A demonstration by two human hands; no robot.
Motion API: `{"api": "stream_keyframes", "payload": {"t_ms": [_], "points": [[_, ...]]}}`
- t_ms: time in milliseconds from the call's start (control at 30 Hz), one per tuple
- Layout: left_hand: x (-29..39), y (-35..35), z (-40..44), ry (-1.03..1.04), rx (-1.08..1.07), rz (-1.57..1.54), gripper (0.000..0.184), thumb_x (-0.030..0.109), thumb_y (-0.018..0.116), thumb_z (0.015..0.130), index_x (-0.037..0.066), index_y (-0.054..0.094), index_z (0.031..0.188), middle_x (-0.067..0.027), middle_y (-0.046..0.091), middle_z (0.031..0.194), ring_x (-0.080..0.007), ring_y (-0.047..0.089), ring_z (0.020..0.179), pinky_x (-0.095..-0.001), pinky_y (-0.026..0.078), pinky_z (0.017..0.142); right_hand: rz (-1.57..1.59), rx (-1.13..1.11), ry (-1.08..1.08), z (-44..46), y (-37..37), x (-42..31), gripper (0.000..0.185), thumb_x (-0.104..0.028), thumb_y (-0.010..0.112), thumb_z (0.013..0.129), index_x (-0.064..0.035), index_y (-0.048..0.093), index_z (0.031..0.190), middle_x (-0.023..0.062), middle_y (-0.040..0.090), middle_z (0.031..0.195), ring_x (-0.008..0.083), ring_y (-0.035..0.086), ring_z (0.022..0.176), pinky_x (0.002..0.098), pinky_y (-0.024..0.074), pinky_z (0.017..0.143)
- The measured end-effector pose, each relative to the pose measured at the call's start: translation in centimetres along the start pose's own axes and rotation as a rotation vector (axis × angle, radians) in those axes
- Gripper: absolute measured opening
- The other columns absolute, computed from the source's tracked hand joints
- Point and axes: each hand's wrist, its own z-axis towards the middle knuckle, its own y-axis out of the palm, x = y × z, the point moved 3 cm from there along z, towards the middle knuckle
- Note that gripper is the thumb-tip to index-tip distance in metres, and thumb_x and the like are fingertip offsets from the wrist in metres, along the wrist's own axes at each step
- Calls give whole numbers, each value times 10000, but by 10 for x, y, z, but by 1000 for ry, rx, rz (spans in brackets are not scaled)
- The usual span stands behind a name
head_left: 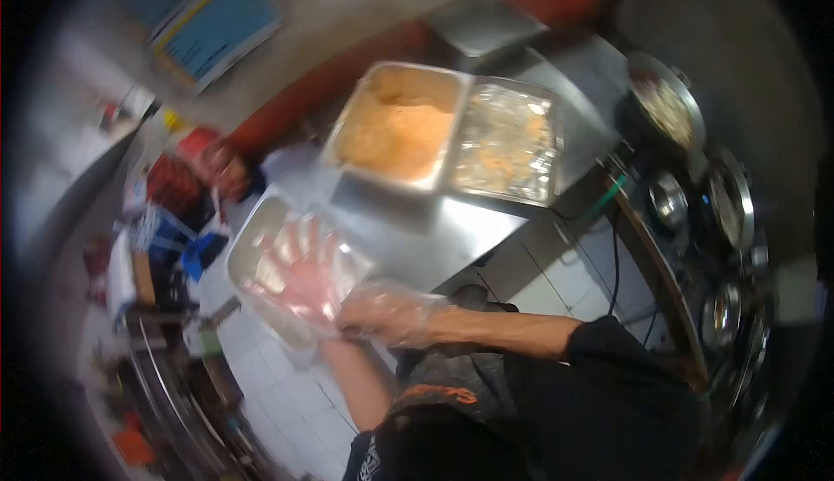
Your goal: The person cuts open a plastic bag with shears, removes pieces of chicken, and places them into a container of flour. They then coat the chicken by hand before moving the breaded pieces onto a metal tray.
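Observation:
My left hand (302,281) is spread with fingers apart inside a clear plastic glove. It is over a deep metal pan (245,238), whose pale contents are mostly hidden beneath it. My right hand (382,312), also in a clear plastic glove, is closed at the left wrist, on what looks like the cuff of the left glove. Its fingertips are blurred. Beyond the hands, a metal pan (341,138) holds orange crumbs (404,134). Right beside it lies a foil-lined tray (508,142) with scattered orange bits.
A steel table (400,251) carries the pans, with a metal lid or box (482,25) at its far end. Pots (665,108) and bowls stand along the right. Red and blue bags (174,186) are piled at left, near a metal rack (165,377). White tiles cover the floor.

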Motion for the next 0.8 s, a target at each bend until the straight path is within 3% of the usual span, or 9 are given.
{"api": "stream_keyframes", "payload": {"t_ms": [67,133,167,200,233,267,333,533,800], "points": [[16,-15,13,20,-381,141,791,651,438,906,217,199,1523,-172,183,1566,-366,145,1454,-686,115,1117,16,-114,-12,18,25,4,225,-227,571,892,-52,592,1032,186,607,992,301,595,954,464,456,844],[-34,16,17,106,-403,458,766,628,431,916,205,211,1515,-171,191,1562,-361,153,1452,-670,119,1123,-92,-151,-21,23,-5,-14,243,-222,633,821,-14,643,946,188,647,875,290,627,775,385,510,683],[-50,20,13,181,-350,593,753,617,427,921,199,217,1511,-170,195,1560,-358,156,1452,-661,121,1126,244,324,-323,4,-9,-5,175,-187,555,898,-24,611,925,172,619,879,316,580,800,417,485,705],[-72,27,15,240,-323,676,741,606,423,925,193,222,1507,-170,200,1558,-356,160,1451,-653,123,1128,279,-30,-18,18,25,25,157,-174,629,812,-51,670,899,128,661,902,237,617,788,368,494,658],[-88,38,16,298,-309,785,729,594,419,930,187,228,1503,-169,204,1556,-353,163,1450,-645,125,1131,338,-33,-115,52,65,50,155,-187,656,790,-84,693,900,129,661,923,258,621,816,370,499,665],[-106,46,16,336,-284,881,717,583,416,935,181,234,1500,-169,208,1555,-351,167,1449,-636,127,1134,477,-64,313,13,8,8,149,-186,669,790,-66,681,876,141,661,928,298,626,840,403,501,673],[-128,61,16,391,-282,1004,693,560,408,945,168,246,1492,-168,216,1551,-346,174,1448,-620,131,1139,207,-54,103,35,-7,-2,150,-186,669,792,-64,680,877,142,660,923,301,626,842,408,501,675],[-147,91,26,490,-352,1076,622,492,386,973,131,282,1469,-164,241,1539,-330,196,1443,-570,143,1155,-34,20,-11,51,-24,-7,154,-186,669,796,-58,677,880,146,658,911,311,627,847,424,501,683],[-154,111,24,517,-420,1059,534,401,357,1012,82,329,1439,-160,274,1524,-310,225,1437,-503,159,1177,-363,216,60,-1,-64,-3,159,-187,669,802,-50,672,884,152,656,895,323,629,855,445,501,693]]}}
